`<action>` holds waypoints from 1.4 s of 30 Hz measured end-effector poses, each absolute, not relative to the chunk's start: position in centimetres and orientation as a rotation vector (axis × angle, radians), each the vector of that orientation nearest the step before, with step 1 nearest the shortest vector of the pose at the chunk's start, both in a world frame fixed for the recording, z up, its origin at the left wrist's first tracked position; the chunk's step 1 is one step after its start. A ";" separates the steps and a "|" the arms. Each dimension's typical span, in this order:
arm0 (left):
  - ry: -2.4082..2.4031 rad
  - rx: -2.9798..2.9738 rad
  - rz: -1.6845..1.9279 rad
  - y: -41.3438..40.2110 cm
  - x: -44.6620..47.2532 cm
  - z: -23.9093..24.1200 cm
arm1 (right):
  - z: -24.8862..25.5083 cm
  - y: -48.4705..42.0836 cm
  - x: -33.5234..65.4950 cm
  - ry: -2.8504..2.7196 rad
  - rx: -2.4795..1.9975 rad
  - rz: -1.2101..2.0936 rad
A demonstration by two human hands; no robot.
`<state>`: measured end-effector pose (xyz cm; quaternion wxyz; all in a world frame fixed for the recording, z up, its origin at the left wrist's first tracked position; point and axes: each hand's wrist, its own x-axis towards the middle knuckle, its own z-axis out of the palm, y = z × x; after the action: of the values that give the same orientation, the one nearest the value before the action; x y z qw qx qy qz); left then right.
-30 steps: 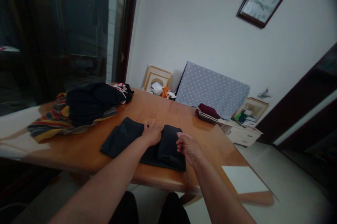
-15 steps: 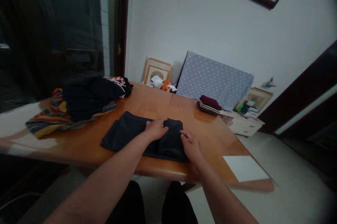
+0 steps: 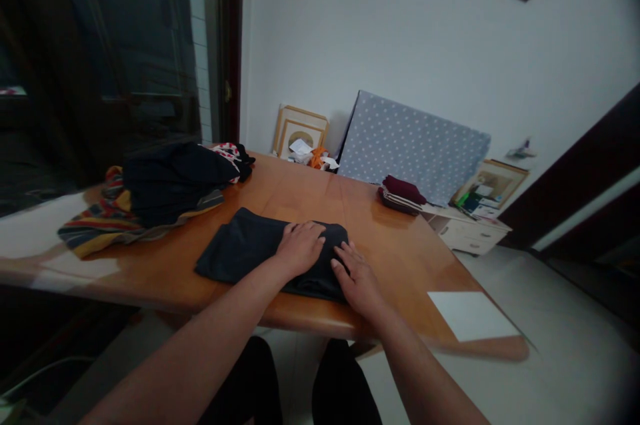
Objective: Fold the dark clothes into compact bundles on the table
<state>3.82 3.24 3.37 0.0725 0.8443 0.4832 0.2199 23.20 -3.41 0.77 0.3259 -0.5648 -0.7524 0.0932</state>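
Observation:
A dark folded garment (image 3: 240, 250) lies on the wooden table (image 3: 300, 195) near its front edge. My left hand (image 3: 300, 246) rests palm down on the garment's folded right part, fingers stretched out. My right hand (image 3: 355, 276) lies flat on the garment's right end, fingers spread and pointing away from me. Neither hand grips the cloth.
A heap of dark and striped clothes (image 3: 160, 188) sits at the table's left. A small stack of folded maroon cloth (image 3: 403, 192) is at the far right edge. A white sheet (image 3: 473, 315) lies at the near right corner. A dotted board (image 3: 413, 148) and picture frames (image 3: 297, 132) lean on the wall.
The right part of the garment has been folded over to the left. Both hands went from holding the fold to lying flat on it. The view tilted down slightly.

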 end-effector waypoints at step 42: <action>1.227 2.547 0.164 2.9 2.9 3.2 | 1.1 -11.5 20.7 -2.072 -1.532 -0.077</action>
<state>2.94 2.93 3.19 0.1544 0.8886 0.4281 0.0573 20.68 -11.55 1.13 0.2779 -0.5708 -0.7721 -0.0286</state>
